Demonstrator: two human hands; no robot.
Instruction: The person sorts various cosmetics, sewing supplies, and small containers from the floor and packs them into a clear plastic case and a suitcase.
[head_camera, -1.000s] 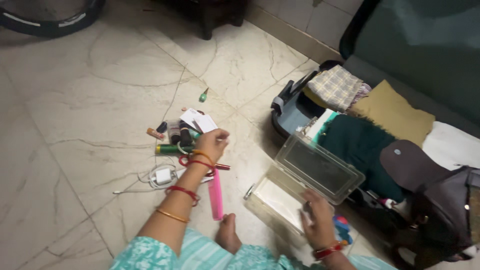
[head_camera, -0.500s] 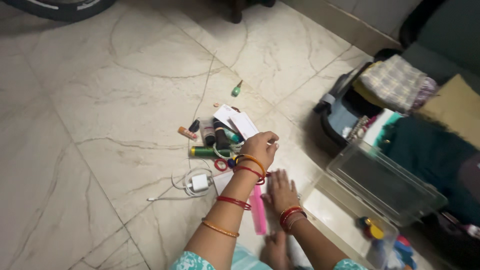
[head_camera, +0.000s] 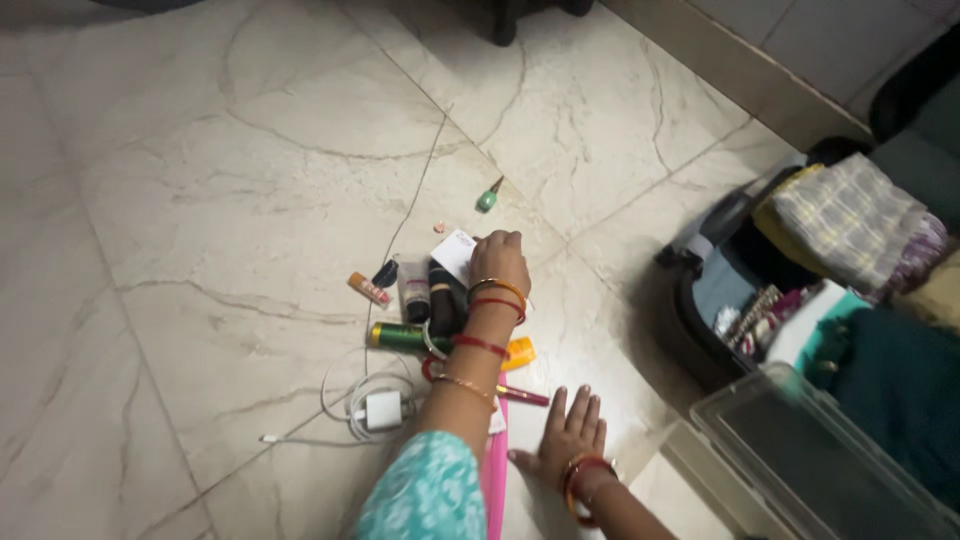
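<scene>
Fingers of the left hand (head_camera: 498, 258) curl down onto a white card (head_camera: 455, 253) that lies on the marble floor (head_camera: 200, 200); whether they have pinched it or only press on it cannot be told, since the fingertips are hidden behind the knuckles. The card pokes out just to the left of that hand, at the far end of a small heap of toiletries.

Just left of the grip stand two dark tubes (head_camera: 428, 290), then a small dark cap (head_camera: 385, 272) and an orange lip-balm stick (head_camera: 369, 289). Nearer the person, under the wrist with its red and gold bangles (head_camera: 490, 300), lie a green tube (head_camera: 400, 336) and a small orange packet (head_camera: 519, 352). Beyond the grip, apart from the heap, a little green bottle (head_camera: 487, 198) lies alone.

The right hand (head_camera: 566, 440) is flat on the floor, fingers spread, holding nothing, well on the near side of the left hand. Between the two arms a pink comb (head_camera: 494, 480) runs toward the person. A white charger (head_camera: 383, 409) with its coiled cable sits left of the forearm.

Off to the right of both hands are a clear plastic box (head_camera: 800, 460) and an open suitcase (head_camera: 715, 290) filled with folded clothes.
</scene>
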